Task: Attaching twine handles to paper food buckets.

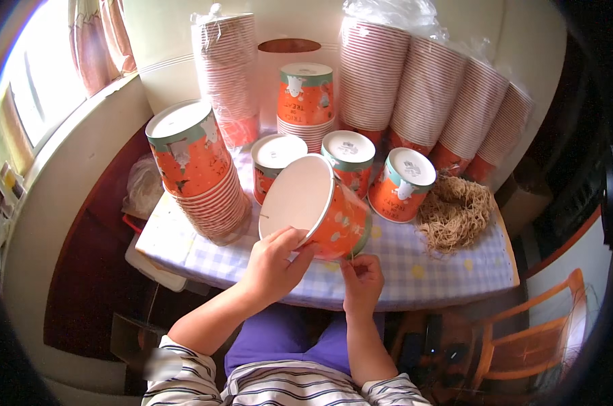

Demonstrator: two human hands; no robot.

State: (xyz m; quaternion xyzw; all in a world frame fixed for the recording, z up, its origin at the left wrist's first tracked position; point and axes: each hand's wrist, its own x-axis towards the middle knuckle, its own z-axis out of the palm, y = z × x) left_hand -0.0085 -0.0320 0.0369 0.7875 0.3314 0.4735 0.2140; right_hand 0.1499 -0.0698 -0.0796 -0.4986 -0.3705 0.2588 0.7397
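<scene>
A large orange paper bucket [344, 227] with a green band and a white inside is tipped sideways, its open mouth facing left. My left hand [276, 260] is closed on its lower rim, thumb on the outside. Close to the bucket's green base, the fingertips of my right hand [362, 274] are pinched together; whatever they hold is too small to make out. A short thin dark stub [264, 216] shows on the bucket's inner wall. Behind it, upside-down single buckets stand on the table: one on the left [279, 152], one in the middle [349, 150] and one on the right [409, 177].
A tangled heap of tan string [457, 213] lies at the table's right. On the left rises a leaning stack of nested buckets [195, 169]. Another stack [306, 101] and several tall plastic-wrapped stacks [374, 74] line the back. A wooden chair [530, 338] is at lower right.
</scene>
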